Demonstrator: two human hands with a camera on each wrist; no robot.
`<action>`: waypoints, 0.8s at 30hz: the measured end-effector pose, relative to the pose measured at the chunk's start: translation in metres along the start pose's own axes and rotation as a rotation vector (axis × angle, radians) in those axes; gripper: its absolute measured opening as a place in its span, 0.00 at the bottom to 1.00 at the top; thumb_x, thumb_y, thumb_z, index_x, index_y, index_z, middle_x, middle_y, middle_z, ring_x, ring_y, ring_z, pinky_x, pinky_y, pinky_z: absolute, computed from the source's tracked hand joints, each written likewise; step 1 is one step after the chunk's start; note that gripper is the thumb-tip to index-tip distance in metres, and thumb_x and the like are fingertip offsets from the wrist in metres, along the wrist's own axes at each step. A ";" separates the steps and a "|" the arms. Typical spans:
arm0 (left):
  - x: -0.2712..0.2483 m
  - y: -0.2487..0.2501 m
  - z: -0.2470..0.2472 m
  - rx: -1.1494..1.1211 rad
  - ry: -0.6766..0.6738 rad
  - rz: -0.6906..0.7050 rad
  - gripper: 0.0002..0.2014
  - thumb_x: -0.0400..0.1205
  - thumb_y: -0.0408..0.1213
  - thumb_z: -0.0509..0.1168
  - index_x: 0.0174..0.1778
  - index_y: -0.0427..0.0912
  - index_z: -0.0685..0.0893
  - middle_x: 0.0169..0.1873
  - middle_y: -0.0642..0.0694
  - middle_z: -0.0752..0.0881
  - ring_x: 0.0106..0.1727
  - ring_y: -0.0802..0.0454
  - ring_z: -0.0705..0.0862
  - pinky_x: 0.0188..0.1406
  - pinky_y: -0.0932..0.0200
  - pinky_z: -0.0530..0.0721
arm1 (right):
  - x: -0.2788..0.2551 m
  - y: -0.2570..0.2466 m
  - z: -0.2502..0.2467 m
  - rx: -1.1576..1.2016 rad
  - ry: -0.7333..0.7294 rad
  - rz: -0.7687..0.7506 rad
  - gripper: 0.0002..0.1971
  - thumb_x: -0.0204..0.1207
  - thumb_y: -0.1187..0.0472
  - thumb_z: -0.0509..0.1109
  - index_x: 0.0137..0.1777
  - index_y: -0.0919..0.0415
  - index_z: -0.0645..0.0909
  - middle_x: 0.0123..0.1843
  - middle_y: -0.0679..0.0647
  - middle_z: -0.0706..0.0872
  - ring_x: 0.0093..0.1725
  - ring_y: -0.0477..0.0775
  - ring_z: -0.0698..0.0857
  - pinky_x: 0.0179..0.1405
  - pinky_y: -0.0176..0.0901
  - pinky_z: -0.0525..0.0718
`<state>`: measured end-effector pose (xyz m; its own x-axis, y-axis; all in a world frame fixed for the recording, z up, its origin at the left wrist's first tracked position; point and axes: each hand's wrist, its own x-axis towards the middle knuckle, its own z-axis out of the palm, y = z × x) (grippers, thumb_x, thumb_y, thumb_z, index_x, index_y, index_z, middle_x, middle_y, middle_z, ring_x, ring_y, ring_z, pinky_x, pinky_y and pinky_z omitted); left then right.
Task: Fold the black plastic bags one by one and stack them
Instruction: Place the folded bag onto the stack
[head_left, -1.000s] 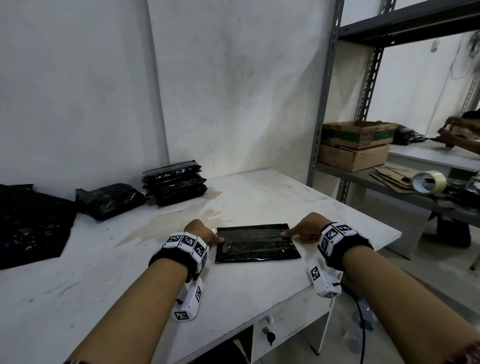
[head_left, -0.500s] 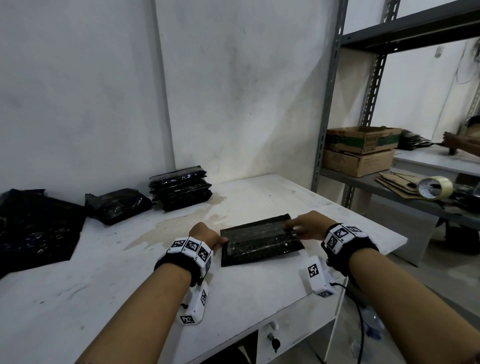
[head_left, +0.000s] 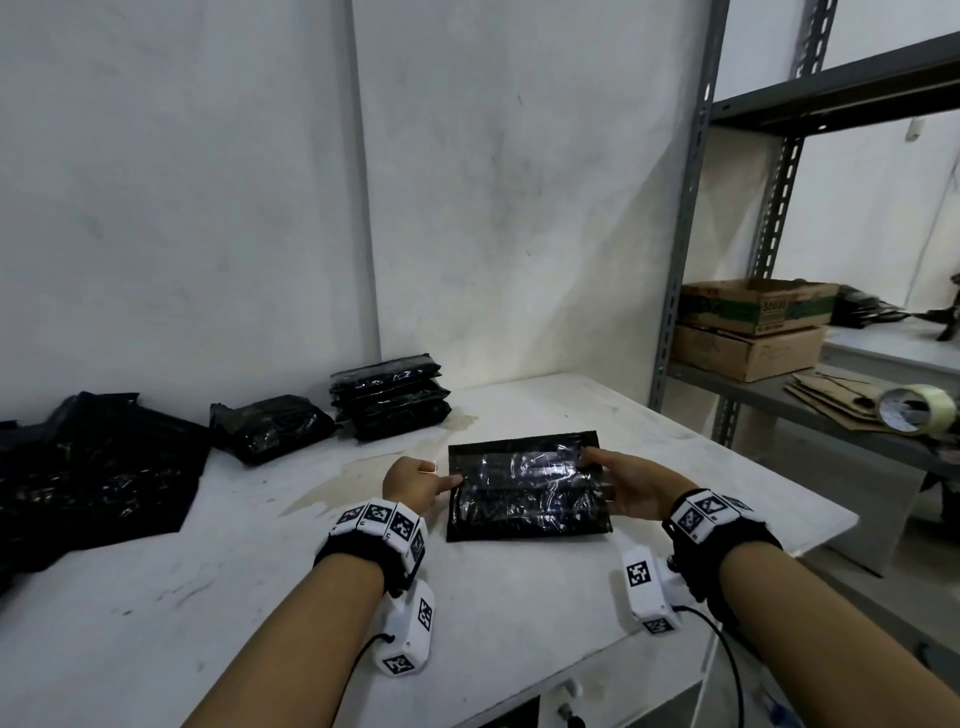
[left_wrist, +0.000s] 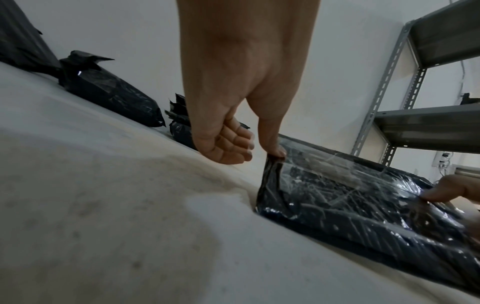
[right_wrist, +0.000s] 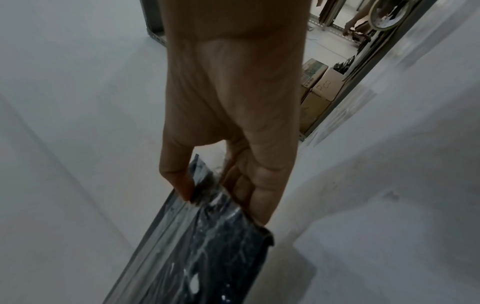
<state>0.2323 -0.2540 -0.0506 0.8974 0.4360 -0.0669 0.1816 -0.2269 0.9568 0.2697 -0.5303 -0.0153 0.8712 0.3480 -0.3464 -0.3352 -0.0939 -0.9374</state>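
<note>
A folded black plastic bag (head_left: 524, 488) lies between my hands on the white table (head_left: 260, 597). My right hand (head_left: 602, 478) pinches its right edge, thumb on top and fingers underneath, as the right wrist view shows at the hand (right_wrist: 215, 191) and bag (right_wrist: 197, 257). That edge is raised a little off the table. My left hand (head_left: 431, 480) is at the bag's left edge. In the left wrist view the left hand (left_wrist: 257, 150) presses its thumb tip on the bag (left_wrist: 350, 205). Its other fingers are curled into the palm, clear of the bag.
A stack of folded bags (head_left: 389, 397) stands at the back by the wall. Left of it lie a wrapped black bundle (head_left: 270, 426) and flat unfolded bags (head_left: 88, 478). A metal shelf rack (head_left: 680, 260) with cardboard boxes (head_left: 753, 327) and a tape roll (head_left: 917, 408) stands right of the table.
My right hand went from pressing the bag's right end to pinching that edge and raising it. The bag shifted slightly away from me. My left hand stayed at the left edge.
</note>
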 end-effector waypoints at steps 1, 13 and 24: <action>0.000 0.000 0.000 -0.037 -0.001 -0.001 0.16 0.70 0.32 0.80 0.46 0.37 0.80 0.45 0.38 0.82 0.42 0.48 0.79 0.49 0.52 0.81 | 0.001 0.000 0.000 -0.004 0.001 -0.010 0.03 0.80 0.63 0.65 0.46 0.59 0.80 0.38 0.54 0.83 0.33 0.50 0.81 0.28 0.39 0.84; -0.003 -0.003 -0.003 -0.255 0.008 -0.006 0.04 0.82 0.30 0.67 0.45 0.38 0.77 0.34 0.43 0.79 0.33 0.52 0.78 0.34 0.60 0.78 | 0.014 0.005 0.007 0.035 -0.017 -0.084 0.04 0.79 0.63 0.65 0.51 0.58 0.80 0.39 0.52 0.82 0.36 0.48 0.80 0.35 0.38 0.84; -0.001 -0.004 -0.003 -0.245 0.065 -0.070 0.15 0.80 0.29 0.69 0.59 0.34 0.72 0.35 0.40 0.81 0.34 0.48 0.80 0.37 0.56 0.81 | 0.018 0.005 0.010 0.037 -0.061 -0.110 0.06 0.81 0.63 0.65 0.56 0.58 0.79 0.41 0.52 0.84 0.34 0.49 0.83 0.35 0.40 0.87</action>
<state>0.2293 -0.2511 -0.0541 0.8568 0.5005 -0.1243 0.1321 0.0198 0.9910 0.2799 -0.5152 -0.0259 0.8803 0.4106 -0.2377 -0.2527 -0.0184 -0.9674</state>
